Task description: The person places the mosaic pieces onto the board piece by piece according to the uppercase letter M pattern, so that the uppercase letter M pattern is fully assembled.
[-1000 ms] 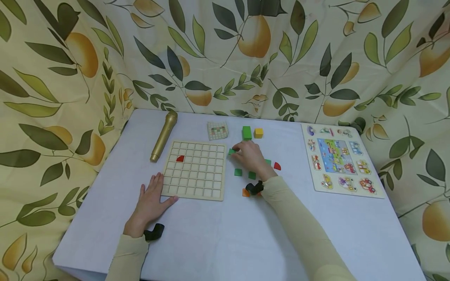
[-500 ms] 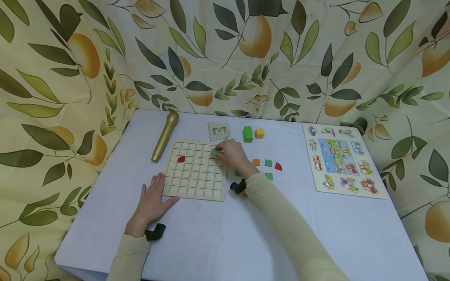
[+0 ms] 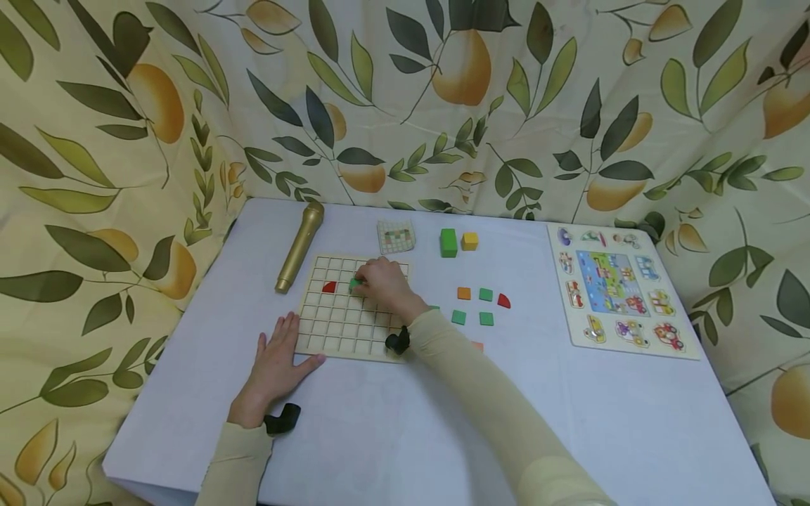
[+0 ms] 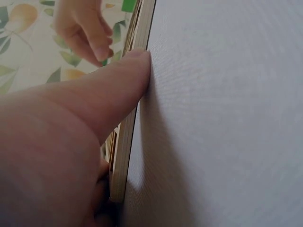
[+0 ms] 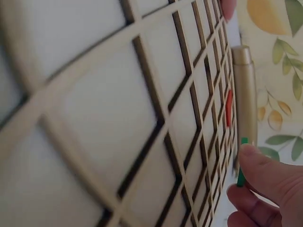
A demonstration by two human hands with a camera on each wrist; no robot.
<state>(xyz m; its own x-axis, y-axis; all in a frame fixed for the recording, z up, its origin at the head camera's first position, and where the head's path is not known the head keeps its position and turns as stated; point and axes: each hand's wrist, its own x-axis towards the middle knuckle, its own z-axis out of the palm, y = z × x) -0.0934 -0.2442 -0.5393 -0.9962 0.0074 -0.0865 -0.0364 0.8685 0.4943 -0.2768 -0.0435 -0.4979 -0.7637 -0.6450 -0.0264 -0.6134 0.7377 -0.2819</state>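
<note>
A wooden grid board (image 3: 335,323) lies on the white table, with a red quarter-circle tile (image 3: 329,287) in one upper-left cell. My right hand (image 3: 384,284) pinches a small green square tile (image 3: 354,284) between thumb and fingers, over the board's upper middle. In the right wrist view that green tile (image 5: 242,163) stands on edge in the fingertips, apart from the grid. My left hand (image 3: 275,365) lies with fingers spread at the board's lower-left corner. Its thumb (image 4: 128,71) rests against the board's edge in the left wrist view.
Right of the board lie several green tiles (image 3: 486,319), an orange tile (image 3: 464,293) and a red quarter-circle tile (image 3: 503,301). Behind are a patterned card (image 3: 396,237), a green block (image 3: 448,242) and a yellow block (image 3: 470,241). A gold microphone (image 3: 300,246) and a picture puzzle (image 3: 633,337) flank them.
My right hand has carried the green tile leftward, from beside the board's right edge to over its upper middle. The left hand stays at the board's corner.
</note>
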